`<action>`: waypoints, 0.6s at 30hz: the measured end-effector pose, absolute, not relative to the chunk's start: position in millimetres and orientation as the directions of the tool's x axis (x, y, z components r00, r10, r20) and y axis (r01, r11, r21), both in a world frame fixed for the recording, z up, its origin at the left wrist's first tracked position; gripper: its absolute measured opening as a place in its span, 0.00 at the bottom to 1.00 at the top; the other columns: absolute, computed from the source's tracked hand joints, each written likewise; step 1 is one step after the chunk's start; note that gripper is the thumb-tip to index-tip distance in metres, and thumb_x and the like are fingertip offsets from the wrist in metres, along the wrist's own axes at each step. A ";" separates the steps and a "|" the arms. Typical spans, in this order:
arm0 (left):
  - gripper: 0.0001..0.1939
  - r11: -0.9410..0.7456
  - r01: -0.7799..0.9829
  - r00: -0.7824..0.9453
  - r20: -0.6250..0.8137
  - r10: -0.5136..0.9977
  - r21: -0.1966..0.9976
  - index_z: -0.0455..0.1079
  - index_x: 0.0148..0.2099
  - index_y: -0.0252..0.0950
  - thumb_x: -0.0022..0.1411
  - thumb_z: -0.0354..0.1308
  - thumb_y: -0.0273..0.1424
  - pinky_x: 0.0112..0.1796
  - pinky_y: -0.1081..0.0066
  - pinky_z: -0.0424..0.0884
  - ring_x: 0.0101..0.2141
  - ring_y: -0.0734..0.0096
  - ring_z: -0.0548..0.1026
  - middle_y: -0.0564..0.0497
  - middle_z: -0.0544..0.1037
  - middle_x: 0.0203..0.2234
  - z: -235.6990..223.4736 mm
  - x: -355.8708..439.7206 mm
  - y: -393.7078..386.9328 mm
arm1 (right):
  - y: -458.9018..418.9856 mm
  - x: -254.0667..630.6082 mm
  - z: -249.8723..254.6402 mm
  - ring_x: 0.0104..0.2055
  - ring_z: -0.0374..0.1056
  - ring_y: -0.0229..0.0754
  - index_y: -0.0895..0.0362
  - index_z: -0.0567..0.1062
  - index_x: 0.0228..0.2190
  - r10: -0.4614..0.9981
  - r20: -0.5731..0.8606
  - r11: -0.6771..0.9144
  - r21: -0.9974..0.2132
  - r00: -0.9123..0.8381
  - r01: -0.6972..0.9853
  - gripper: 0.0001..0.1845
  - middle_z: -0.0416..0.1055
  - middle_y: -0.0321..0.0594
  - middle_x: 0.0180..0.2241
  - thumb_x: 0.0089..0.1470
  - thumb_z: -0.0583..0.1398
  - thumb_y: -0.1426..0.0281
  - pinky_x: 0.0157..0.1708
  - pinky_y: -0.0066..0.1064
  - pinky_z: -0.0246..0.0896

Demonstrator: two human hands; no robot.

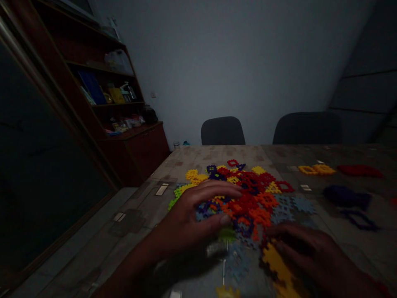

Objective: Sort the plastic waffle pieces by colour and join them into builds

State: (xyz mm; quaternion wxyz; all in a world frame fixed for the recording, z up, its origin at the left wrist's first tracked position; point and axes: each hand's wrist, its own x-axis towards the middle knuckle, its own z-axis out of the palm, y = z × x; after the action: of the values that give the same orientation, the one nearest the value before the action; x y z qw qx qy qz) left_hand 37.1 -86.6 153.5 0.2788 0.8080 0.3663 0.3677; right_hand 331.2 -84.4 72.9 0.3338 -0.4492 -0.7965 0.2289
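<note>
A heap of colourful plastic interlocking pieces with notched edges lies on the table, in red, orange, yellow, blue and green. My left hand is over the near left side of the heap, thumb and fingers apart, with nothing between them. To the right, my right hand is low at the heap's near edge with its fingers curled in. Something dark red shows at its fingertips, too dim and blurred to make out. Yellow notched pieces lie just under and beside this hand. Light blue pieces lie between the two hands.
On the right of the patterned table are yellow linked pieces, a long red item, a dark blue shape and a dark blue frame. Two chairs stand behind. A wooden shelf unit rises at left.
</note>
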 end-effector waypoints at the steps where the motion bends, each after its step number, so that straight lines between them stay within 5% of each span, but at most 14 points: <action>1: 0.15 -0.568 0.462 0.464 0.360 0.810 0.681 0.77 0.58 0.45 0.70 0.63 0.36 0.60 0.57 0.69 0.58 0.55 0.76 0.50 0.79 0.58 146.4 39.7 -67.6 | -95.2 336.8 66.9 0.34 0.83 0.46 0.45 0.84 0.35 0.877 0.312 0.475 -0.670 -0.365 0.571 0.12 0.85 0.37 0.35 0.62 0.58 0.63 0.31 0.31 0.79; 7: 0.21 -0.500 0.722 0.459 0.210 0.864 0.479 0.74 0.60 0.36 0.64 0.62 0.26 0.60 0.52 0.66 0.59 0.49 0.73 0.40 0.78 0.58 83.6 38.7 -1.2 | -126.8 377.4 28.7 0.49 0.81 0.53 0.44 0.83 0.49 0.824 0.441 0.548 -0.465 -0.355 0.695 0.15 0.83 0.40 0.50 0.63 0.60 0.63 0.46 0.40 0.80; 11: 0.24 -0.491 0.788 0.488 0.110 0.866 0.373 0.74 0.60 0.33 0.62 0.66 0.28 0.58 0.52 0.67 0.56 0.44 0.74 0.38 0.79 0.56 77.0 35.0 17.1 | -126.7 389.4 18.5 0.57 0.76 0.54 0.40 0.74 0.61 0.783 0.331 0.622 -0.421 -0.527 0.660 0.29 0.78 0.39 0.58 0.59 0.65 0.68 0.54 0.44 0.75; 18: 0.24 -0.500 0.820 0.533 -0.052 0.845 0.277 0.75 0.58 0.35 0.59 0.69 0.29 0.51 0.60 0.70 0.51 0.49 0.76 0.43 0.81 0.50 77.0 37.7 40.5 | -119.1 374.5 -13.3 0.48 0.79 0.54 0.49 0.76 0.57 0.741 0.255 0.671 -0.299 -0.621 0.678 0.34 0.83 0.46 0.48 0.47 0.65 0.77 0.49 0.44 0.74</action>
State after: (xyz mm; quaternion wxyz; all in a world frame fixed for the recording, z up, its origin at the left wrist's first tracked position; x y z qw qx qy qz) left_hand 37.7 40.5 77.0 0.1352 0.8649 0.4813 0.0454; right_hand 374.5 -119.1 -13.3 0.1805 -0.3960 -0.8961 0.0870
